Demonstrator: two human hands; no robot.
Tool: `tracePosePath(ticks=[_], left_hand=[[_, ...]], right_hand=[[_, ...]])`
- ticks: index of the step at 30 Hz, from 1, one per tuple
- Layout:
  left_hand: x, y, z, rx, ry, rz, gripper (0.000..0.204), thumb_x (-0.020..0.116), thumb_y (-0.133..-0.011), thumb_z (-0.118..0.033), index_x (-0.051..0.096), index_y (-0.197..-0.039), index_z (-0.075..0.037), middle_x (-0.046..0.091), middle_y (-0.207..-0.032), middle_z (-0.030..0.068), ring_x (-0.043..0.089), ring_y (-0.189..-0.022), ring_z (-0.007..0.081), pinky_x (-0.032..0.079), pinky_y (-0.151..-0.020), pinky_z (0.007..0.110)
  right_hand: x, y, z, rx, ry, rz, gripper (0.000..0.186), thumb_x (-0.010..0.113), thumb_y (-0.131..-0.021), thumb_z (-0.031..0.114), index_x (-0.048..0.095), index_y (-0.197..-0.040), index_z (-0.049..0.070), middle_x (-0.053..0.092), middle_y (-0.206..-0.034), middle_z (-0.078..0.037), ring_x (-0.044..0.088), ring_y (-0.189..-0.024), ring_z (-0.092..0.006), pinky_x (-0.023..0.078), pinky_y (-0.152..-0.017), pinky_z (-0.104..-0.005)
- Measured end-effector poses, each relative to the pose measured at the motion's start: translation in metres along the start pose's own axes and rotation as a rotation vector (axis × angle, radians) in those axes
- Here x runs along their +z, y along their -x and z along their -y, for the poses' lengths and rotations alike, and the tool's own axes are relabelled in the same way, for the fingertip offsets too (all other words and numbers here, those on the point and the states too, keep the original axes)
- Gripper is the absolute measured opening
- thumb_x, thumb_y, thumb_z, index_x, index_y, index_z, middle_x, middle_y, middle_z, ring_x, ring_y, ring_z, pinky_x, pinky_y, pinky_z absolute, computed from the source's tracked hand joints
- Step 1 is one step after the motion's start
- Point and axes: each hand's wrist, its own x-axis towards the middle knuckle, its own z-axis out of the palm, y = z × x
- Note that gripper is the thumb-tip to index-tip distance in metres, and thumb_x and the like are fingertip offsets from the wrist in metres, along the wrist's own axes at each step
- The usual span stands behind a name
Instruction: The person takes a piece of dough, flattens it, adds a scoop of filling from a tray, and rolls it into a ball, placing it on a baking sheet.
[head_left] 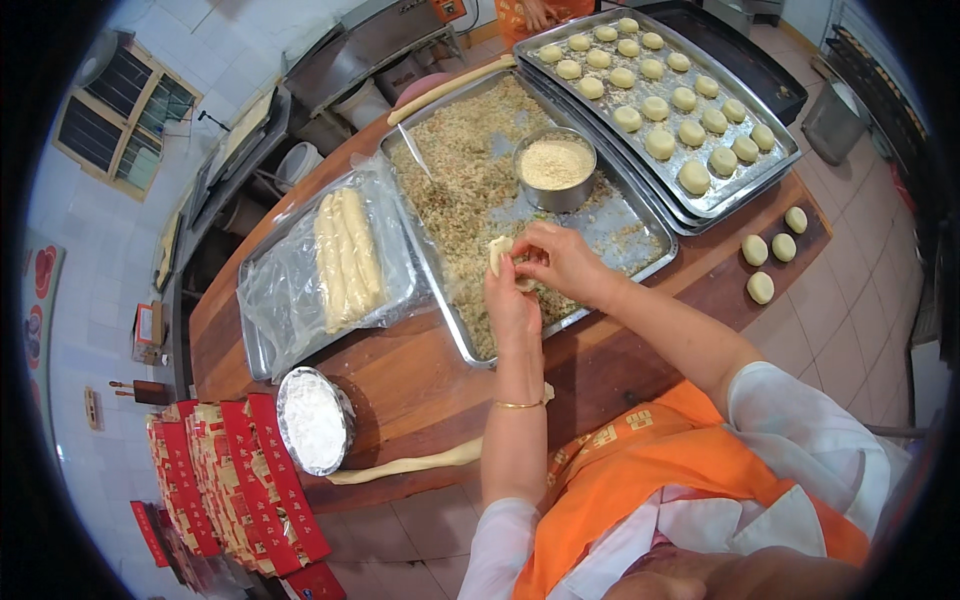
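Observation:
A small piece of pale dough (499,250) is held up in my left hand (513,298), over the near part of the filling tray. My right hand (563,262) meets it there, its fingers bent and pressed at the dough's edge. Both hands are closed around the piece, so much of it is hidden. Below and around them lies crumbly brown filling (450,200) in a large metal tray (650,262). A metal bowl (556,192) of pale crumbs stands in that tray just beyond my right hand.
Stacked trays of round dough cakes (692,178) stand far right, with several loose cakes (755,250) nearby. To the left are plastic-covered dough rolls (345,260) and a bowl of white flour (314,420). A dough strip (410,464) lies along the near edge. Another person's hand (538,14) shows behind.

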Motion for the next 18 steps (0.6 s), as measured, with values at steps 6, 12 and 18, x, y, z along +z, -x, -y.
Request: tracePosePath(ticks=[6,12,18], left_hand=[[0.006,0.011,-0.010,0.031,-0.076,-0.097,0.037,0.042,-0.108,-0.029,0.053,-0.131,-0.002,0.061,-0.116,0.0112,0.061,-0.105,0.0198,0.050,-0.093,0.035],[0.043,0.020,-0.039,0.145,0.059,0.000,0.060,0.033,-0.107,-0.045,0.049,-0.135,0.005,0.057,-0.126,0.0182,0.057,-0.116,0.0279,0.048,-0.102,0.041],[0.035,0.018,-0.026,-0.064,0.320,-0.146,0.043,0.044,-0.105,-0.036,0.063,-0.104,0.002,0.066,-0.103,0.0138,0.064,-0.096,0.0251,0.055,-0.088,0.037]], right_hand=[[0.019,0.005,-0.002,-0.139,0.073,-0.078,0.022,0.075,-0.080,0.006,0.069,-0.100,0.004,0.064,-0.091,-0.013,0.065,-0.081,-0.0295,0.054,-0.072,-0.0361],[0.011,-0.004,0.021,0.150,-0.296,-0.040,0.021,0.077,-0.079,0.007,0.068,-0.097,0.006,0.065,-0.093,-0.013,0.065,-0.078,-0.0281,0.054,-0.070,-0.0322],[0.007,0.006,0.021,-0.137,0.163,-0.137,0.017,0.064,-0.092,0.021,0.068,-0.100,0.006,0.061,-0.107,-0.012,0.063,-0.094,-0.0286,0.051,-0.081,-0.0354]])
